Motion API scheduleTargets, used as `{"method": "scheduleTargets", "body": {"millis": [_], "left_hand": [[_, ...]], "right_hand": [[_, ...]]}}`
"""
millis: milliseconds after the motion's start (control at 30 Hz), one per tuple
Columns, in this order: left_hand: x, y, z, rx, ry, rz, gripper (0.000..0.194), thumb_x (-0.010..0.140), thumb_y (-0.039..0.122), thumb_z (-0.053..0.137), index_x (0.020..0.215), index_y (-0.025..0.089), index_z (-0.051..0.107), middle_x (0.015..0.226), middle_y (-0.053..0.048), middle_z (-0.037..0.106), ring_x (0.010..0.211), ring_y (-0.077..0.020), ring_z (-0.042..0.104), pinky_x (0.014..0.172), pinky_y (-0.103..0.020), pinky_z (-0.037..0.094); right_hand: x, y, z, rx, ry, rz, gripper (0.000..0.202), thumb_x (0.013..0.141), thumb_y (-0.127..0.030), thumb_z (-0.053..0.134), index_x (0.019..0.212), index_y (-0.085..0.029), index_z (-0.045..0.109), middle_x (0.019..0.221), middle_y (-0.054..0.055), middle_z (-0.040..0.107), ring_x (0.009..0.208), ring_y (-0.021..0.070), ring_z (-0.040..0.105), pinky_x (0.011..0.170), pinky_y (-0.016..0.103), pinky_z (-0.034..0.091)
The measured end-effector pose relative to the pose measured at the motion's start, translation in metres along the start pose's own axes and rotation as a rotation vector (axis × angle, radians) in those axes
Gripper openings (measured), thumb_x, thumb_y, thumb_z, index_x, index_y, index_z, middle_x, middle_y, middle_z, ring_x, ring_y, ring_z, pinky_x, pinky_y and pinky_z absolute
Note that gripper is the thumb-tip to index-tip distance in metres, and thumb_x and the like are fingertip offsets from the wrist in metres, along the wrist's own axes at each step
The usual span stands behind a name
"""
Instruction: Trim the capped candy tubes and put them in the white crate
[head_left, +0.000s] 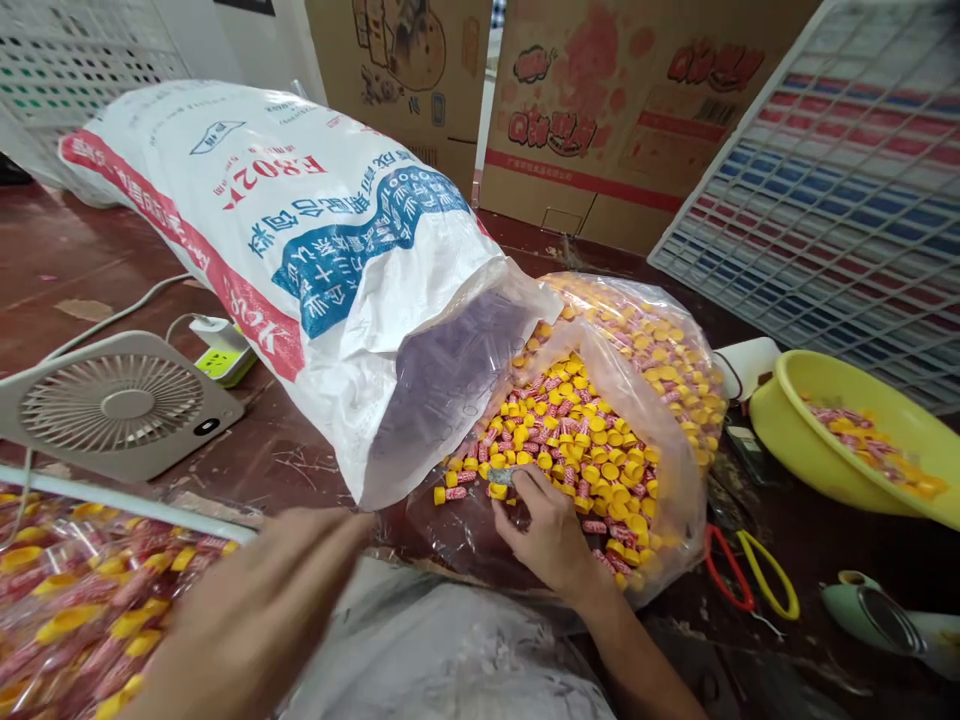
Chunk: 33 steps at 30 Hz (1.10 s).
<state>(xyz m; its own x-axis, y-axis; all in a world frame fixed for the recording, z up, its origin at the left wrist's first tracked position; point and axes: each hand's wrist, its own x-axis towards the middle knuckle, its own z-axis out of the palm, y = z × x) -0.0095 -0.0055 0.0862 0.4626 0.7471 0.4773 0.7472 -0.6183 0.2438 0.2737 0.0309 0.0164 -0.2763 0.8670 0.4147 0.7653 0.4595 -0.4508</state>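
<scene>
Right fingers curled, left hand blurred

Likely a workshop: cartons, sack, heaped yellow-capped pieces.

Clear bag, scissors on tabletop

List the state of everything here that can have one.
White woven sack with red and blue print: mouth open.
Translucent plastic bag of yellow and pink pieces: open.
Round yellow plastic bowl: partly filled.
Scissors with red and yellow handles: handles apart.
Square beige plastic fan: cannot tell if running.
Right hand: fingers at the pieces.
Left hand: blurred, grip unclear.
</scene>
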Motion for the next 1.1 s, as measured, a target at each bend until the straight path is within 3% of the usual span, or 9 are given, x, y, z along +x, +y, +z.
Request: {"method": "scheduleTargets", "body": {"millis": [100,233,367,467,533,633,833,967,1100], "left_hand": [[0.051,0.013,0.035,0.205,-0.158,0.08,0.033,0.09,0.004,0.046,0.111,0.017,0.067,0.101,-0.011,0.07,0.087,-0.0236,0.065,0.067,-0.031,0.055],[0.129,0.005,0.084,0.437,-0.253,-0.155,0.032,0.085,-0.001,0.046,0.104,0.012,0.068,0.104,-0.018,0.065,0.098,-0.0313,0.062,0.068,-0.035,0.054],[0.16,-0.016,0.106,0.44,-0.26,-0.242,0.034,0.09,0.001,0.04,0.107,0.01,0.069,0.104,-0.022,0.064,0.1,-0.0359,0.062,0.071,-0.041,0.053],[0.157,-0.027,0.107,0.422,-0.274,-0.235,0.031,0.093,0.006,0.042,0.107,0.012,0.069,0.106,-0.02,0.064,0.1,-0.0346,0.063,0.072,-0.041,0.052],[0.149,-0.027,0.104,0.328,-0.227,-0.209,0.026,0.094,0.012,0.048,0.111,0.014,0.068,0.114,-0.018,0.064,0.105,-0.0331,0.061,0.082,-0.042,0.052],[0.128,-0.014,0.097,-0.06,-0.13,-0.184,0.023,0.094,0.022,0.056,0.113,0.013,0.064,0.116,-0.015,0.067,0.105,-0.0282,0.063,0.091,-0.038,0.05],[0.095,0.027,0.087,-0.797,-0.42,-0.34,0.022,0.092,0.037,0.06,0.104,0.02,0.067,0.098,-0.004,0.07,0.089,-0.0191,0.064,0.075,-0.027,0.047],[0.091,0.04,0.088,-1.077,-0.496,-0.439,0.026,0.09,0.042,0.063,0.091,0.016,0.067,0.084,-0.002,0.065,0.079,-0.0169,0.057,0.068,-0.025,0.042],[0.09,0.042,0.093,-1.319,-0.418,-0.568,0.033,0.087,0.048,0.066,0.087,0.015,0.063,0.078,-0.001,0.06,0.074,-0.0143,0.053,0.067,-0.024,0.04]], "right_hand": [[-0.001,-0.001,-0.008,0.025,0.061,0.022,0.006,0.089,-0.016,0.054,0.089,-0.021,0.051,0.086,0.004,0.058,0.079,0.0205,0.06,0.071,0.03,0.048],[-0.007,0.0,-0.021,0.041,0.125,0.039,0.009,0.088,-0.015,0.055,0.088,-0.022,0.049,0.083,0.002,0.057,0.077,0.0187,0.06,0.07,0.028,0.049],[-0.01,0.003,-0.027,0.08,0.165,0.08,0.013,0.086,-0.016,0.058,0.082,-0.022,0.047,0.078,0.0,0.055,0.072,0.0169,0.058,0.066,0.027,0.05],[-0.007,0.007,-0.026,0.156,0.186,0.142,0.012,0.085,-0.018,0.061,0.081,-0.022,0.051,0.076,0.0,0.056,0.071,0.0169,0.059,0.065,0.027,0.051],[-0.005,0.01,-0.026,0.253,0.196,0.205,0.007,0.086,-0.018,0.063,0.087,-0.021,0.056,0.082,0.002,0.061,0.076,0.018,0.063,0.07,0.029,0.054],[-0.004,0.013,-0.027,0.436,0.245,0.274,0.015,0.091,-0.019,0.062,0.105,-0.023,0.062,0.099,0.005,0.068,0.091,0.0201,0.069,0.084,0.034,0.057],[0.0,0.007,-0.032,0.528,0.359,0.271,0.023,0.093,-0.02,0.064,0.114,-0.026,0.063,0.109,0.006,0.068,0.101,0.0216,0.068,0.089,0.037,0.058],[0.007,-0.001,-0.04,0.458,0.287,0.167,0.018,0.093,-0.018,0.062,0.11,-0.024,0.065,0.109,0.006,0.066,0.103,0.0201,0.065,0.091,0.035,0.056],[0.011,-0.004,-0.049,0.42,0.075,-0.025,0.016,0.096,-0.03,0.06,0.111,-0.022,0.063,0.109,0.007,0.065,0.104,0.0214,0.064,0.093,0.037,0.054]]}}
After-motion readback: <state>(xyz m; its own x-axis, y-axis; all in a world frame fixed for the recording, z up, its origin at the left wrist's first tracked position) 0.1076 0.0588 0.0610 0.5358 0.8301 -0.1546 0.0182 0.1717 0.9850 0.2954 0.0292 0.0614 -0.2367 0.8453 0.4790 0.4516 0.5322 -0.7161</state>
